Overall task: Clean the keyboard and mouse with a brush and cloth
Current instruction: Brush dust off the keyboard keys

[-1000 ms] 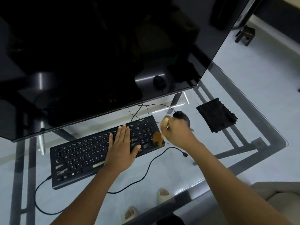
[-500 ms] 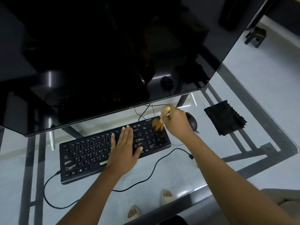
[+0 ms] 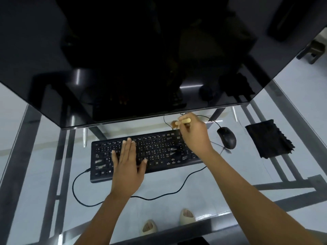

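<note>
The black keyboard (image 3: 146, 154) serves as the landmark, lying on the glass counter (image 3: 203, 197) with its long axis running left to right, just in front of the dark monitor's (image 3: 141, 59) lower edge. On its left-centre keys the left hand (image 3: 128, 161) rests flat, fingers (image 3: 130, 145) straight and close together, thumb spread toward the right; it appears to be steadying the board. Over the keyboard's far right corner the right hand (image 3: 194, 133) pinches the pale handle of a small brush (image 3: 180, 122), whose brown bristle tuft points left and hangs just past the back edge, apparently off the keys. The next stroke would likely bring the bristles back toward the person along the right-hand key block, with the right hand plainly the nearer one. Just right of the keyboard sits the black mouse (image 3: 227, 137), untouched, and farther right again lies the dark folded cloth (image 3: 269, 138), well apart from both hands.
</note>
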